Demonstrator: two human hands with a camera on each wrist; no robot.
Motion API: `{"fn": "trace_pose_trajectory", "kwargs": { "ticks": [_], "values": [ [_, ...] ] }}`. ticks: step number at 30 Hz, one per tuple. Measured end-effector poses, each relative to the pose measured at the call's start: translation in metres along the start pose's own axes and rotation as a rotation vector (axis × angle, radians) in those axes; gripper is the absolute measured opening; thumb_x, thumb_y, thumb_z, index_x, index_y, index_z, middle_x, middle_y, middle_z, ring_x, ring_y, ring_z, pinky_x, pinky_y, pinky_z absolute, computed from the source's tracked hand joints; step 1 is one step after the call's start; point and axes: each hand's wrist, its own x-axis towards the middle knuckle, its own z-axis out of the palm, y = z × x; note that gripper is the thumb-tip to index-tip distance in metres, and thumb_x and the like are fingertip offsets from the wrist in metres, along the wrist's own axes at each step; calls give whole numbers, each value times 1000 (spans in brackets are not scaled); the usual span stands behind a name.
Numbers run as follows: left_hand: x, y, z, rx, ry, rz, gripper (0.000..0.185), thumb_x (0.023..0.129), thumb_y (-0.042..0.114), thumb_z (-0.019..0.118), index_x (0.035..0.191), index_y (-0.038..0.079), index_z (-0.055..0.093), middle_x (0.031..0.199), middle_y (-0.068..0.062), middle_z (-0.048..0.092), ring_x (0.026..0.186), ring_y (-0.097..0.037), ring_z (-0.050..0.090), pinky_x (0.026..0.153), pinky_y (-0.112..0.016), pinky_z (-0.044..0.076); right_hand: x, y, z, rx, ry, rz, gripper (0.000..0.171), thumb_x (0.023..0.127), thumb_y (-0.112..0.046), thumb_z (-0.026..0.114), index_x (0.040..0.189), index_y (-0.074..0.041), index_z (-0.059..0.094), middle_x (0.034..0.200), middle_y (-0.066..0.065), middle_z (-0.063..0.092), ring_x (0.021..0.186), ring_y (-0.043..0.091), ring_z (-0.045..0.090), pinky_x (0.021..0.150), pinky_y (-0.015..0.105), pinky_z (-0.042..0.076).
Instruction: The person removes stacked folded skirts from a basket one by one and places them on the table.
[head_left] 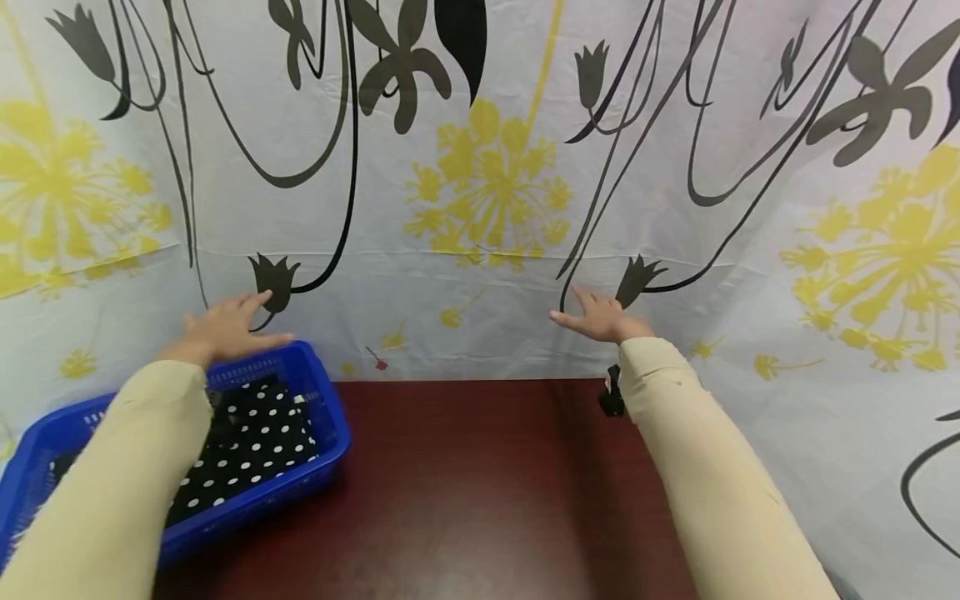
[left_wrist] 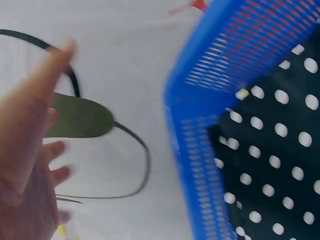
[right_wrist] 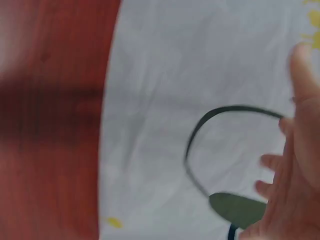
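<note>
My left hand (head_left: 228, 329) is held up over the back of a blue plastic basket (head_left: 330, 417), its fingers spread and nothing in its grasp. Black cloth with white dots (head_left: 258, 433) lies inside that basket, partly hidden by my left sleeve. In the left wrist view the basket wall (left_wrist: 182, 130) stands to the right of the hand. My right hand (head_left: 600, 317) is raised above the far right of the brown table, thumb and fingers extended, holding nothing. The right wrist view has this hand (right_wrist: 295, 165) at its right edge, against the printed curtain.
A white curtain (head_left: 480, 333) with grey tulips and yellow flowers hangs behind the table and along its right side. The dark red-brown table (head_left: 450, 483) extends forward from it, with the basket on its left. A small black object (head_left: 612, 392) shows beside my right wrist.
</note>
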Motion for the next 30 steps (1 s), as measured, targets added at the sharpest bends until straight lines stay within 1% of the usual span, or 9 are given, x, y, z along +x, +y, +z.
{"fn": "trace_pose_trajectory", "kwargs": {
  "ticks": [3, 5, 6, 10, 13, 18, 22, 26, 30],
  "values": [
    [-5, -6, -10, -74, 72, 81, 71, 91, 37, 53, 135, -12, 28, 122, -40, 42, 109, -53, 41, 86, -67, 32, 4, -11, -6, 79, 71, -100, 72, 95, -39, 45, 144, 4, 14, 143, 31, 21, 128, 46, 24, 101, 57, 24],
    [-11, -9, -17, -119, 96, 116, 60, 92, 27, 54, 128, -16, 35, 109, -39, 52, 98, -52, 51, 80, -59, 41, 6, -21, -11, 115, 96, -135, 64, 95, -31, 47, 141, 6, 23, 139, 30, 31, 123, 42, 35, 97, 53, 33],
    [-15, -10, -21, -126, 105, 116, 57, 92, 25, 54, 127, -16, 37, 105, -38, 55, 94, -51, 53, 78, -58, 43, 6, -27, -13, 120, 109, -154, 60, 95, -29, 48, 140, 6, 28, 136, 29, 36, 121, 41, 39, 95, 52, 36],
    [-29, -14, -36, -129, 131, 118, 52, 93, 25, 53, 125, -15, 41, 101, -35, 58, 91, -49, 55, 74, -56, 45, 6, -54, -21, 131, 122, -226, 52, 95, -28, 49, 136, 3, 39, 129, 25, 47, 112, 36, 49, 88, 49, 42],
    [-39, -15, -46, -127, 138, 113, 53, 93, 27, 52, 125, -12, 42, 103, -35, 58, 93, -49, 54, 75, -58, 45, 3, -77, -26, 144, 113, -295, 51, 94, -28, 50, 135, 1, 42, 125, 24, 51, 109, 34, 52, 86, 47, 44],
    [-52, -17, -56, -130, 149, 110, 51, 93, 29, 52, 126, -9, 43, 104, -34, 57, 95, -49, 54, 76, -60, 43, 1, -112, -28, 138, 64, -408, 48, 95, -27, 50, 134, -1, 44, 118, 21, 56, 103, 30, 56, 83, 43, 46],
    [-60, -21, -60, -120, 148, 105, 49, 93, 27, 52, 127, -7, 43, 105, -33, 58, 96, -49, 54, 75, -60, 43, 1, -136, -25, 147, 20, -452, 47, 94, -28, 51, 134, -4, 44, 109, 15, 61, 96, 25, 59, 79, 39, 48],
    [-66, -26, -62, -86, 152, 80, 50, 93, 28, 52, 125, -9, 44, 102, -34, 58, 94, -50, 54, 73, -59, 44, 4, -155, -19, 150, -7, -498, 47, 94, -28, 52, 134, -5, 45, 105, 12, 64, 93, 22, 60, 79, 37, 48],
    [-72, -31, -60, -51, 151, 46, 53, 93, 30, 52, 122, -14, 44, 99, -35, 59, 90, -49, 55, 69, -58, 46, 7, -170, -11, 152, -39, -527, 46, 94, -29, 52, 133, -5, 46, 110, 11, 62, 98, 20, 59, 81, 35, 48]
  ]
}}
